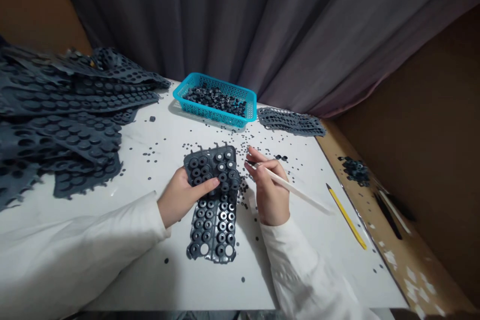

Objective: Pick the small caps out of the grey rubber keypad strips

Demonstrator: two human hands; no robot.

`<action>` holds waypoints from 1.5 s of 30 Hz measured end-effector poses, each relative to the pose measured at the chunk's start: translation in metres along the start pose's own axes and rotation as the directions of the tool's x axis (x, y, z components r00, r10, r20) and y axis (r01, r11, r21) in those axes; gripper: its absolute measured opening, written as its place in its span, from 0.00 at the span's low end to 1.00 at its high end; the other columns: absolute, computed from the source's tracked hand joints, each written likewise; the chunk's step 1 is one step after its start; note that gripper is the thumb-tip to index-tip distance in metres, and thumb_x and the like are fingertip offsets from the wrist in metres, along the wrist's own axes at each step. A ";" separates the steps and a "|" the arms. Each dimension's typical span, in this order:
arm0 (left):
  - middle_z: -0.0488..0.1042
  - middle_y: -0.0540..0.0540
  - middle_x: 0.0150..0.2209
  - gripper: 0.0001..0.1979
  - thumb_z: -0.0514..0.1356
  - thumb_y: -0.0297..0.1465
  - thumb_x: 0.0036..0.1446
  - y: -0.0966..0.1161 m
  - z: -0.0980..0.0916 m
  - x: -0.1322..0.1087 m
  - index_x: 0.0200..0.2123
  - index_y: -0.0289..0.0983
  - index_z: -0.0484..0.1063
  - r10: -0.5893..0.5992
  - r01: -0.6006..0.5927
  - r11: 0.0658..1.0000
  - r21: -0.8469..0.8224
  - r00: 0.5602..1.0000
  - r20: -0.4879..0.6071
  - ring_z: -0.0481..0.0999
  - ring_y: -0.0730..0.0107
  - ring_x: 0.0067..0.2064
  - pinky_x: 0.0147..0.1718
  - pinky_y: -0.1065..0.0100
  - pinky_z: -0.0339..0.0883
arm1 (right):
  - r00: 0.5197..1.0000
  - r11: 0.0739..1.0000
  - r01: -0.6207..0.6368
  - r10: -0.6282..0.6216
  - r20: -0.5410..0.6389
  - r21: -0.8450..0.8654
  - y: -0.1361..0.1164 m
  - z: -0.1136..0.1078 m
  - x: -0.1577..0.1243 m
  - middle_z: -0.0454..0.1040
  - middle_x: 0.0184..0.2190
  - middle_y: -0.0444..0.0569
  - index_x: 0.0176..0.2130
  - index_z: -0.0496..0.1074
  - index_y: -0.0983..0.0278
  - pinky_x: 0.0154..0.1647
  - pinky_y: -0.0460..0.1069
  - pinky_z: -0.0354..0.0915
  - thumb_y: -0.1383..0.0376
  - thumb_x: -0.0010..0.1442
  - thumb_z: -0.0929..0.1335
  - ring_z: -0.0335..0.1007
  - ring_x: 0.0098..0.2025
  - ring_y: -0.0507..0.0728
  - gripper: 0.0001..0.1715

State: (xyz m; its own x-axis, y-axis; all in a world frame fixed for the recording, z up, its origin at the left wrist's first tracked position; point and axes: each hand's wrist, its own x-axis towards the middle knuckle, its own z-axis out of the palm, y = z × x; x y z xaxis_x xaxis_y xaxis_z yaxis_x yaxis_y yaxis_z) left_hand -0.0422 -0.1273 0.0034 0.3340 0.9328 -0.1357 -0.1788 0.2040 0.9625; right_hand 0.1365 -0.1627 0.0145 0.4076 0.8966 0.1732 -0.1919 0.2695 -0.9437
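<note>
The left hand (183,192) held the studded sheet (213,230) over the counter (157,280), in front of the blue basket (213,113), its grip pinching the sheet's left side with the thumb laid across the top face. The right hand (273,192) pinched the white tool (296,188) in its grip, the dark tip directed toward the sheet's right edge. Small discs (243,279) lay scattered around the sheet, with the yellow tool (347,216) farther right.

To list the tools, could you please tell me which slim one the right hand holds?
The dark-tipped white tool; the yellow one lies on the table, and the black one and another white one lie on the brown ledge.
</note>
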 end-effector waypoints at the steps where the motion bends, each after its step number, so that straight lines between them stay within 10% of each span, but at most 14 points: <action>1: 0.81 0.42 0.43 0.20 0.71 0.39 0.47 0.000 0.000 0.000 0.41 0.35 0.76 0.005 -0.005 1.000 -0.008 1.000 -0.003 0.78 0.54 0.47 0.50 0.55 0.70 | 0.996 0.995 -0.078 0.075 0.047 0.063 -0.002 0.000 0.001 0.76 0.52 0.49 0.27 0.67 0.60 0.56 0.61 0.65 0.56 0.54 0.73 0.72 0.53 0.60 0.15; 6: 0.81 0.43 0.43 0.20 0.71 0.39 0.47 0.001 -0.001 0.003 0.41 0.36 0.76 0.030 -0.030 0.999 -0.027 1.000 -0.002 0.78 0.55 0.47 0.49 0.56 0.71 | 0.918 0.952 -0.278 0.222 0.328 0.131 -0.009 -0.001 0.006 0.72 0.57 0.45 0.25 0.68 0.60 0.56 0.58 0.62 0.55 0.51 0.75 0.69 0.56 0.61 0.17; 10: 0.81 0.43 0.42 0.20 0.71 0.39 0.47 0.002 -0.002 0.004 0.40 0.35 0.76 0.040 -0.040 0.999 -0.010 0.999 0.003 0.78 0.55 0.46 0.49 0.57 0.70 | 0.854 0.953 -0.300 0.256 0.454 0.028 -0.006 -0.003 0.005 0.79 0.42 0.47 0.26 0.70 0.61 0.44 0.53 0.63 0.54 0.49 0.76 0.72 0.39 0.56 0.17; 30: 0.78 0.44 0.48 0.20 0.66 0.36 0.53 0.001 -0.008 0.014 0.50 0.39 0.76 0.031 -0.013 0.996 -0.087 0.977 0.210 0.74 0.52 0.52 0.53 0.57 0.63 | 0.914 0.869 -0.405 0.394 0.097 0.286 -0.001 0.001 0.009 0.64 0.19 0.35 0.25 0.66 0.61 0.26 0.41 0.65 0.58 0.42 0.79 0.62 0.22 0.47 0.21; 45: 0.78 0.45 0.49 0.24 0.64 0.37 0.56 -0.001 -0.009 0.017 0.55 0.40 0.71 -0.006 0.024 0.988 -0.155 0.993 0.118 0.77 0.59 0.47 0.41 0.66 0.71 | 0.820 0.766 -0.571 0.516 0.246 0.296 0.000 -0.003 0.011 0.72 0.23 0.38 0.27 0.65 0.60 0.29 0.45 0.69 0.56 0.43 0.79 0.72 0.28 0.51 0.22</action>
State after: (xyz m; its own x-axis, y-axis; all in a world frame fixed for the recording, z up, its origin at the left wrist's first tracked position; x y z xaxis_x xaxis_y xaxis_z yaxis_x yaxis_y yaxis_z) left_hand -0.0447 -0.1094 -0.0019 0.4420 0.8899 -0.1125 -0.3122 0.2701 0.9108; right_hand 0.1437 -0.1535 0.0159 0.0154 0.9611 -0.2759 -0.6440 -0.2016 -0.7380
